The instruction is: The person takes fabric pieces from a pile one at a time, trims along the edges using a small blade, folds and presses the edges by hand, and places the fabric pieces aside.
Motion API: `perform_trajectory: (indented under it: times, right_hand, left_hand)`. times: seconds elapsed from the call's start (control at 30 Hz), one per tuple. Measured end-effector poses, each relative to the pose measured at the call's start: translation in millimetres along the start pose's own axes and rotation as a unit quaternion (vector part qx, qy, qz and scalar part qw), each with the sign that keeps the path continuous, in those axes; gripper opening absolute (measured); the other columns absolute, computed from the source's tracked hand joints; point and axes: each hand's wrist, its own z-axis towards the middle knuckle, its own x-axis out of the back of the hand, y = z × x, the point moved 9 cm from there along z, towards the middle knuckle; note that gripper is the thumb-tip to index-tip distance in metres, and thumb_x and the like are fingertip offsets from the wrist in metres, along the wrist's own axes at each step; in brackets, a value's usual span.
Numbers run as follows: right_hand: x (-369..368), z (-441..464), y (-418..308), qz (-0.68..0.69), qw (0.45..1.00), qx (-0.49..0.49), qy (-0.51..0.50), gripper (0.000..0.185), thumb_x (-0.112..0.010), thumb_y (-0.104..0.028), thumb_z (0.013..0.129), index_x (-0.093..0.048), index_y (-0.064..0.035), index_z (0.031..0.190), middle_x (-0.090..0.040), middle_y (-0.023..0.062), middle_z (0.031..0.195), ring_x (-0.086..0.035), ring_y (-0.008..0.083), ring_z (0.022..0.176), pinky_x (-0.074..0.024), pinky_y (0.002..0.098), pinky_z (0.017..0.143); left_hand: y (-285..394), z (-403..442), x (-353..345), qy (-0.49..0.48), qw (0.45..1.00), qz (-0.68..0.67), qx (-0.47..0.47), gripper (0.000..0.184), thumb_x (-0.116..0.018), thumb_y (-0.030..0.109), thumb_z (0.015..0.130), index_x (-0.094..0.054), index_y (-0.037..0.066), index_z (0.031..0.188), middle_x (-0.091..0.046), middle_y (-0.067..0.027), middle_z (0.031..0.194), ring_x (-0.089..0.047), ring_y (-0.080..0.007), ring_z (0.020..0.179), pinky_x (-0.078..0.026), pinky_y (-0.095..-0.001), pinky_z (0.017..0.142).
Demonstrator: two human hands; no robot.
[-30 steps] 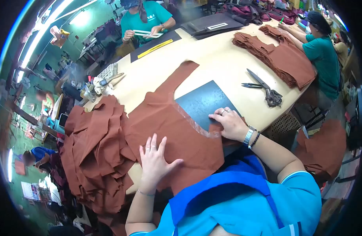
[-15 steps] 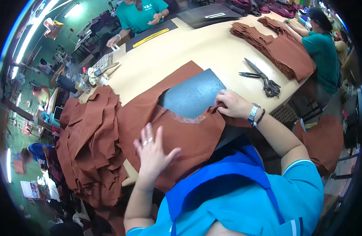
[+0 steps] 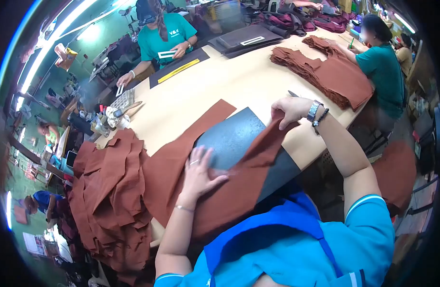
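A reddish-brown piece of fabric (image 3: 239, 191) lies partly over a dark, smooth board (image 3: 229, 131) on the table in front of me. My right hand (image 3: 292, 114) pinches the fabric's far right corner and holds it up, so a slanting fold runs down towards my left hand. My left hand (image 3: 199, 174) has its fingers spread, resting at the fabric's edge where it meets the board. The board's right corner shows bare under the raised side. Scissors, mostly hidden behind my right hand, lie on the table.
To my left hangs a heap of brown fabric pieces (image 3: 112, 186). A brush (image 3: 126, 109) and small containers stand behind it. Another fabric stack (image 3: 325, 71) is at the far right, beside a co-worker (image 3: 380, 76). Across the table a second co-worker (image 3: 165, 40) holds white frames near a yellow strip (image 3: 179, 71).
My right hand has lifted the fabric's corner up and away, folding it and baring the board's right side. My left hand has moved slightly right and up, onto the fabric's edge.
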Motion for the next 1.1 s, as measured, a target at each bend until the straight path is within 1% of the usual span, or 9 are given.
perform_trajectory:
  times: [0.17,0.3,0.4,0.53,0.63,0.67,0.8,0.9,1.1]
  right_hand:
    - [-27,50,-26,0.141,0.985,0.091,-0.041,0.037,-0.082,-0.021,0.076,-0.067,-0.0022,0.104,-0.069,0.0041,0.087,-0.063,0.0126,0.079,-0.052,0.0314,0.071]
    - [-16,81,-50,0.327,0.927,0.184,0.004,0.029,-0.075,-0.016,0.087,-0.065,-0.0036,0.111,-0.07,0.0032,0.104,-0.063,0.0104,0.092,-0.0504,0.0276,0.084]
    - [-3,67,-70,0.472,0.856,0.206,-0.043,0.025,-0.07,-0.014,0.093,-0.061,-0.0056,0.114,-0.067,0.0018,0.108,-0.061,0.0095,0.099,-0.0488,0.0276,0.09]
    - [44,45,-36,0.269,0.941,0.137,0.154,0.029,-0.066,-0.013,0.093,-0.058,-0.0029,0.119,-0.069,0.008,0.107,-0.064,0.0152,0.099,-0.0509,0.0301,0.089]
    - [67,-1,-42,-0.095,0.869,0.14,0.464,0.036,-0.061,-0.003,0.085,-0.058,-0.0047,0.12,-0.065,0.0153,0.109,-0.066,0.0287,0.095,-0.0527,0.0358,0.085]
    - [51,15,-40,-0.029,0.935,0.08,0.345,0.038,-0.063,-0.007,0.084,-0.059,-0.0062,0.122,-0.064,0.0141,0.112,-0.066,0.0289,0.096,-0.0529,0.0369,0.085]
    - [-48,22,-107,0.038,0.923,0.35,0.155,0.046,-0.062,-0.004,0.079,-0.059,-0.0055,0.125,-0.065,0.0161,0.119,-0.066,0.0296,0.103,-0.0533,0.0352,0.089]
    - [-97,43,-109,-0.006,0.964,0.266,0.005,0.047,-0.06,-0.002,0.077,-0.061,-0.0045,0.123,-0.065,0.0175,0.121,-0.065,0.0309,0.108,-0.0523,0.0367,0.093]
    - [-89,49,-104,-0.011,0.957,0.281,0.065,0.041,-0.06,-0.002,0.073,-0.065,-0.0032,0.114,-0.064,0.017,0.103,-0.064,0.0339,0.099,-0.0518,0.0406,0.09]
  left_hand:
    - [-58,-82,12,-0.044,0.94,-0.116,0.319,0.091,-0.073,0.061,0.077,-0.043,0.008,0.146,-0.029,-0.0271,0.156,-0.028,-0.0418,0.144,-0.035,-0.0562,0.11]
    - [-22,-60,9,-0.088,0.975,0.093,0.181,0.078,-0.068,0.055,0.085,-0.047,0.008,0.143,-0.032,-0.0235,0.155,-0.03,-0.0385,0.145,-0.027,-0.0547,0.115]
    - [1,-22,-11,-0.027,0.997,-0.043,0.056,0.059,-0.071,0.049,0.084,-0.063,0.002,0.12,-0.051,-0.0189,0.142,-0.042,-0.0371,0.136,-0.033,-0.0537,0.108]
    - [16,18,-26,-0.063,0.992,-0.088,0.062,0.047,-0.073,0.046,0.083,-0.067,0.003,0.102,-0.068,-0.0132,0.108,-0.061,-0.0306,0.108,-0.039,-0.0487,0.093]
    - [25,33,-29,-0.07,0.993,-0.061,0.078,0.044,-0.074,0.046,0.082,-0.067,0.006,0.099,-0.071,-0.0097,0.094,-0.067,-0.027,0.093,-0.04,-0.0442,0.086]
    - [26,37,-30,-0.063,0.994,-0.05,0.076,0.044,-0.074,0.046,0.081,-0.068,0.007,0.1,-0.071,-0.0094,0.093,-0.067,-0.0265,0.091,-0.04,-0.0432,0.085]
    - [29,44,-38,-0.011,0.997,-0.064,0.041,0.046,-0.077,0.05,0.077,-0.069,0.008,0.095,-0.068,-0.0087,0.077,-0.066,-0.0272,0.076,-0.039,-0.0406,0.078]
    - [33,44,-32,-0.05,0.996,-0.053,0.06,0.045,-0.077,0.051,0.075,-0.07,0.012,0.095,-0.07,-0.0041,0.082,-0.067,-0.0229,0.075,-0.039,-0.0414,0.079]
    - [26,34,-30,-0.07,0.992,-0.078,0.075,0.038,-0.079,0.048,0.076,-0.07,0.014,0.091,-0.066,0.0,0.071,-0.064,-0.0169,0.07,-0.035,-0.0368,0.078]
